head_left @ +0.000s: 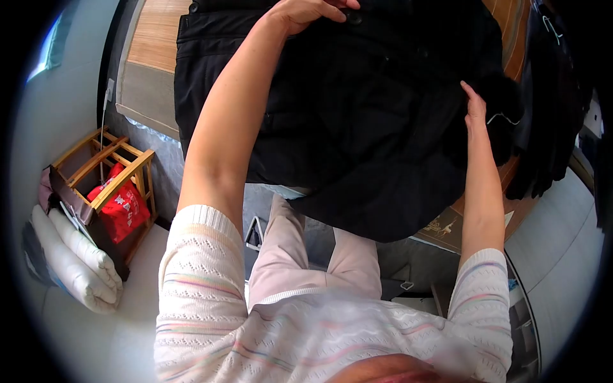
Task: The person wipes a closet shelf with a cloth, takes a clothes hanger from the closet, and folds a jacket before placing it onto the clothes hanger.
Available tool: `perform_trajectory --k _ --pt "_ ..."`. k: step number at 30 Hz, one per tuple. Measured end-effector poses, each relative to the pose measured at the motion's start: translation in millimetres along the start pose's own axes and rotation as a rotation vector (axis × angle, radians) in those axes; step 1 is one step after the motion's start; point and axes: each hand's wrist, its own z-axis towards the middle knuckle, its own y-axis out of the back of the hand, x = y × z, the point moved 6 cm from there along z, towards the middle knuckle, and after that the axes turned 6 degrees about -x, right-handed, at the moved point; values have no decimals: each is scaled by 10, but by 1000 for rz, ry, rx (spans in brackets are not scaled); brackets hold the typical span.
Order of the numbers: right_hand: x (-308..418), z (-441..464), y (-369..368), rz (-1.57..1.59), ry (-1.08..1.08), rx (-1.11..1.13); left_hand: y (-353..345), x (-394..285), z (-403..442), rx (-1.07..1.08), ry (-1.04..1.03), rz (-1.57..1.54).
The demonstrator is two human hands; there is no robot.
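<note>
A large black coat (377, 121) lies spread out in front of me, its lower edge hanging over the table's near side. At the top, my left hand (313, 11) is closed on the coat's fabric beside a dark round button (353, 17). At the coat's right side is my right hand (474, 105), its thumb stretched along the cloth and the other fingers mostly hidden; it appears to grip the coat. Just right of that hand lies a black fluffy part (501, 96), with a thin white hanger wire (504, 119) across it.
Dark garments (552, 121) hang at the far right with another hanger hook (550, 29). A wooden stool (121, 166) lies on its side at the left, with a red bag (121, 207) in it and a rolled white quilt (80, 262) nearby. The table (153, 35) shows at upper left.
</note>
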Motion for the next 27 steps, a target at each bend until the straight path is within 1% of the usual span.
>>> perform_trajectory --k 1,4,5,6,8,10,12,14,15,18,19,22,27 --pt "-21 30 11 14 4 13 10 3 18 -17 -39 45" --pt "-56 78 11 42 -4 36 34 3 56 -168 -138 402" --pt "-57 65 30 38 -18 28 37 2 60 -227 -168 579" --pt "-45 60 30 33 -31 22 -3 -61 26 -277 -293 808" --pt "-65 122 48 62 -14 4 35 -26 -109 -346 -425 1061" --pt "-64 110 54 65 28 10 153 -118 -442 -401 -380 1363" --pt "-63 94 58 55 9 18 538 -61 -675 -482 -434 1496" --pt "-85 117 59 54 -2 24 721 -161 -908 -563 -453 1545" --pt "-91 124 63 57 -5 25 761 -219 -973 -611 -451 1519" --pt "-97 124 76 31 -13 16 776 -249 -951 -662 -543 1589" --pt "-90 106 78 19 -15 10 739 -274 -931 -688 -609 1591" --pt "-82 92 58 29 -9 31 760 -280 -794 -659 -551 1447" --pt "17 -78 -17 43 -8 10 853 -239 -671 -489 -538 1489"
